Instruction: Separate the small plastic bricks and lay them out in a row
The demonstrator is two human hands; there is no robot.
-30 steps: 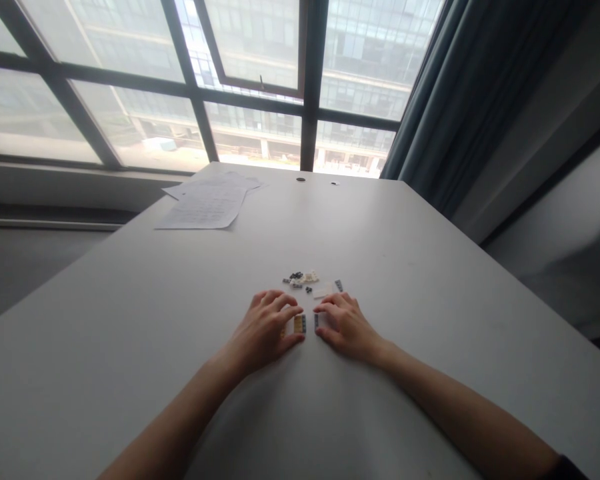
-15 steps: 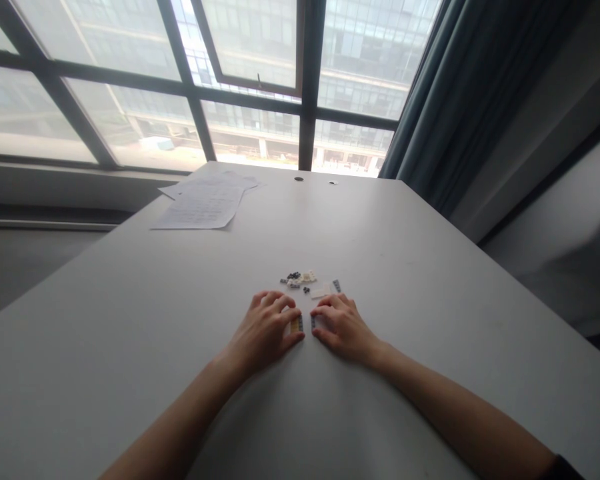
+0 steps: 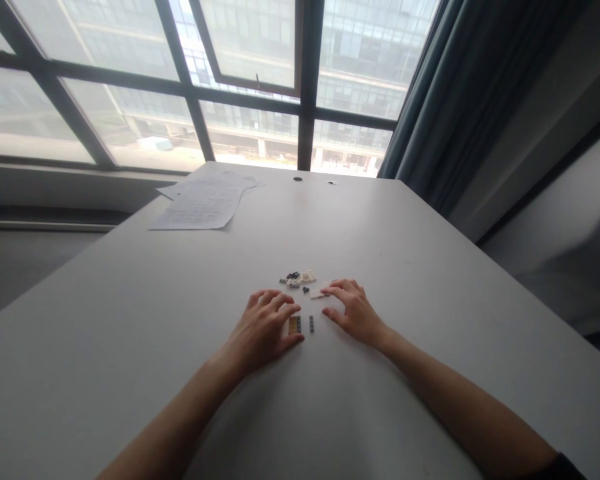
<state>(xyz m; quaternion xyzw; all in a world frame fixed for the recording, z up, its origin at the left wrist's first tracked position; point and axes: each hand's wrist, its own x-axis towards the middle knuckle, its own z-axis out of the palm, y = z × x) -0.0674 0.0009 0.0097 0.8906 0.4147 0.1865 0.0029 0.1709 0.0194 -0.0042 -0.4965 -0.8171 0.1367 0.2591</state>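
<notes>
On the white table my left hand [image 3: 266, 327] rests with thumb and index finger apart, on either side of a tan and grey studded block piece [image 3: 295, 325]. A small gap shows between the index finger and that piece. Just right of it lies a narrow dark grey studded strip [image 3: 311, 324], touched by neither hand. My right hand [image 3: 354, 312] is open, its thumb well away from its fingers. Its fingertips reach over a flat pale plate [image 3: 317, 293] and hide the plate's right end. Whether they touch the plate I cannot tell.
Beyond the hands lies a small pile of white, grey and black block pieces [image 3: 296, 279], with a small black piece [image 3: 306, 290] beside it. Printed papers [image 3: 200, 203] lie at the far left of the table [image 3: 130, 320]. Windows and a dark curtain [image 3: 445, 100] stand behind.
My right hand has let go of the dark grey strip and moved up and right to the pale plate. My left index finger has lifted slightly off the tan and grey piece.
</notes>
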